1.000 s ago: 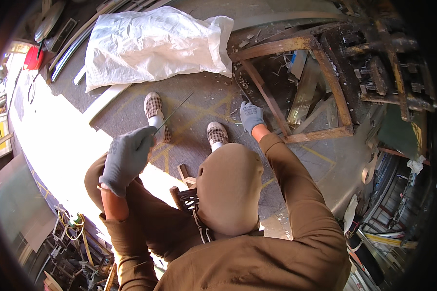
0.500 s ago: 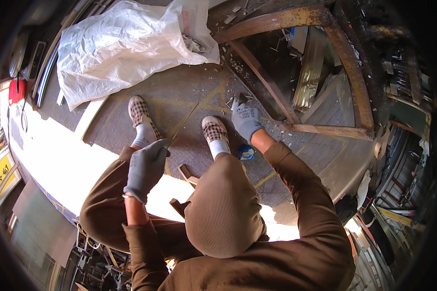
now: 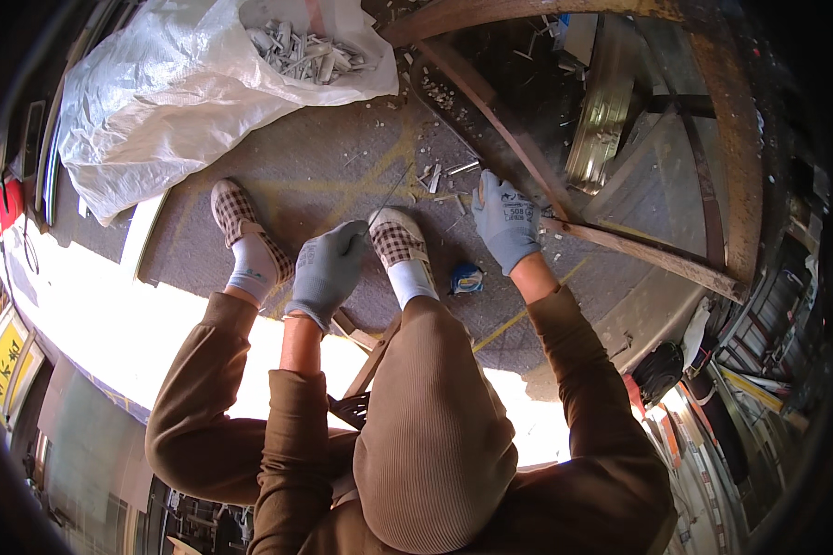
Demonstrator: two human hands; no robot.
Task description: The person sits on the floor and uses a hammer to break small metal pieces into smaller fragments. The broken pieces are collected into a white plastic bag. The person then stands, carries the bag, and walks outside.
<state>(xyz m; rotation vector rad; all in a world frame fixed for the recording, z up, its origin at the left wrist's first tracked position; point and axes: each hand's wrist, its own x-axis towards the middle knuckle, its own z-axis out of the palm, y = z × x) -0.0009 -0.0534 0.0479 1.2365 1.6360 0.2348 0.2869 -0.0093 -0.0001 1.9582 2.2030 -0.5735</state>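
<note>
My left hand, in a grey work glove, is closed round one end of a thin dark rod. The rod slants up and away over the toe of my right checked shoe. My right hand, gloved the same way, is curled shut beside the near corner of a rusty metal frame; what its fingers hold, if anything, is hidden. Just left of it, short silvery metal offcuts are scattered on the dark floor.
A white woven sack lies at the far left, its mouth showing many metal scraps. A small blue packet rests between my right shoe and right forearm. Long metal strips lie inside the frame. Wooden pieces stand below my knee.
My left hand has moved right and away with the rod, toward my right shoe. My right hand has shifted right, off the offcuts. My view has tilted, showing more of the sack's mouth.
</note>
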